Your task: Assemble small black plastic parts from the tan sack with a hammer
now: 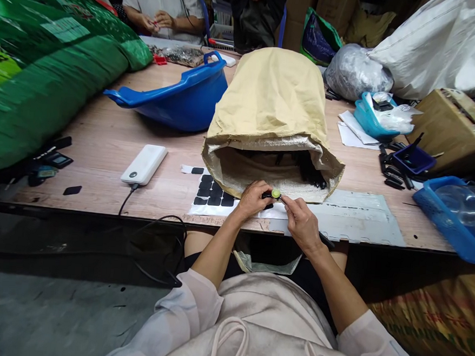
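My left hand (pixel 253 199) is closed round a small black part (pixel 267 195) with a round green-yellow tip (pixel 276 193), at the near edge of the wooden table (pixel 109 147). My right hand (pixel 300 220) pinches at the same part from the right, fingertips touching the green tip. Both hands sit just in front of the open mouth of a tan woven sack (pixel 271 110) lying on its side, with black parts (pixel 309 172) inside. A white sheet of black adhesive pads (pixel 214 195) lies just left of my left hand.
A white power bank (pixel 144 164) with a cable, a tipped blue basin (pixel 178 100), a big green sack (pixel 38 61) at left. Blue trays (pixel 454 220), a cardboard box (pixel 452 128), loose black parts (pixel 392 170) and white bags at right. Another person's hands (pixel 159 19) work at the far side.
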{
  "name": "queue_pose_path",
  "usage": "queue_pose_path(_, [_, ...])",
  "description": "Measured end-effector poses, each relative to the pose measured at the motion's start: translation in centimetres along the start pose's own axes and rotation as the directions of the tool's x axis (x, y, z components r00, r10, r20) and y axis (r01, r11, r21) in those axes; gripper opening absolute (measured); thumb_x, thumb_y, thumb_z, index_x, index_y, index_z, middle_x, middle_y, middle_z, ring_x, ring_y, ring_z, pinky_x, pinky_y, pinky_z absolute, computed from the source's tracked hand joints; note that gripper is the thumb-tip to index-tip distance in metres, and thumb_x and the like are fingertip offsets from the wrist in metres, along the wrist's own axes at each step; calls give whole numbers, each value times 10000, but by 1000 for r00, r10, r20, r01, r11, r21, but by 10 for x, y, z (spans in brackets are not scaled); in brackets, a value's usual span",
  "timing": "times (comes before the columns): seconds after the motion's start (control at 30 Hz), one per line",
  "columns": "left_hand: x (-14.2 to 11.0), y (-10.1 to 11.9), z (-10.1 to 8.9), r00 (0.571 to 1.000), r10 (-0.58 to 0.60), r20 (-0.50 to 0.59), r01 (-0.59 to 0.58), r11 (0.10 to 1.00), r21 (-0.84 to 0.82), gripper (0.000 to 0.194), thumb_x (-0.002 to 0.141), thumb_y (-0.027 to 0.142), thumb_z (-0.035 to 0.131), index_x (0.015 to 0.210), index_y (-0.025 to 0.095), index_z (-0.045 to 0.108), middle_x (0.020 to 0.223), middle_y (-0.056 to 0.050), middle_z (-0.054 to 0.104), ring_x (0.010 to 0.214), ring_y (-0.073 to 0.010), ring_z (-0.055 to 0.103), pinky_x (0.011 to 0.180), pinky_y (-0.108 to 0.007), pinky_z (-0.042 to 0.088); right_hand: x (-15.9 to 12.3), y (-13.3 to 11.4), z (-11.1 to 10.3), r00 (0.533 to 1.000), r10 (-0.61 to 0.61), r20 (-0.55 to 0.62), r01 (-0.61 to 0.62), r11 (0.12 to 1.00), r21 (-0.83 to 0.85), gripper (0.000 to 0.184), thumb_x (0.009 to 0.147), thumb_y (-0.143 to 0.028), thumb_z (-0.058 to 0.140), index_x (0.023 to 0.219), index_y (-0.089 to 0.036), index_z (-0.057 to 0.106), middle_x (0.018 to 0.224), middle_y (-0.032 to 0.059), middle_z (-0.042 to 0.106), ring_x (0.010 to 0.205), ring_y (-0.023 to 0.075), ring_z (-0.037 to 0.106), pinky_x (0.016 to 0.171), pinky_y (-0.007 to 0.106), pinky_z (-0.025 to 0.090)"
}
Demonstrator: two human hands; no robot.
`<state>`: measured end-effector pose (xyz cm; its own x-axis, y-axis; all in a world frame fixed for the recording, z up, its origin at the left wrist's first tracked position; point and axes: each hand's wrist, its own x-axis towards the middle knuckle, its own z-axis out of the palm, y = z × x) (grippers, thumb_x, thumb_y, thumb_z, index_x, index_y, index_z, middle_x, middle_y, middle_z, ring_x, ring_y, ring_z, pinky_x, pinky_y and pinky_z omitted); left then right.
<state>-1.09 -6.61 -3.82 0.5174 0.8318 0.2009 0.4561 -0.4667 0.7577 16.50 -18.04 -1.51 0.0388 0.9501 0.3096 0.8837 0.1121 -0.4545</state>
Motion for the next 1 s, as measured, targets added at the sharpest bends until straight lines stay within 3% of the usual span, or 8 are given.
queue_pose_path(0.23, [-1,2,0,1000,-4,-16,4,1000,21,118,832,208,792,945,218,762,950,-30,685,998,-228,628,930,-361,494,0,4,-10,993,6,-115,-2,999,39,404,1087,-302,409,1391,-256,671,1016,61,680,930,164,670,807,246,525])
queue_pose_path(0.47, [0,5,-1,1000,-26,-15,27,999,36,111,830,198,784,936,215,759,938,-31,686,995,-233,632,927,-365,493,-3,13,-6,997,9,-78,-9,1000,-1,382,1068,-280,434,1353,-260,687,1010,49,685,911,163,663,775,244,511])
queue_pose_path(0.63, [0,6,-1,1000,-21,-11,22,996,83,111,834,214,770,943,217,745,950,-36,685,996,-243,626,916,-369,495,15,36,-12,987,20,-159,-44,988,-149,362,1044,-280,467,1317,-269,706,1021,61,675,940,191,624,798,278,477])
queue_pose_path(0.8, [0,2,2,1000,3,15,-5,989,147,157,848,267,772,1002,237,757,969,-41,675,997,-252,620,923,-376,491,25,63,-4,990,-15,-141,-33,943,-330,330,996,-228,513,1224,-253,750,947,78,652,889,223,529,780,334,402])
queue_pose_path(1.0, [-3,8,-4,999,19,37,-24,989,143,141,914,317,702,1021,233,743,1004,-60,691,1014,-263,603,948,-400,474,21,65,4,987,-8,-164,-50,937,-346,296,996,-266,524,1194,-238,742,976,84,640,922,232,505,790,344,369])
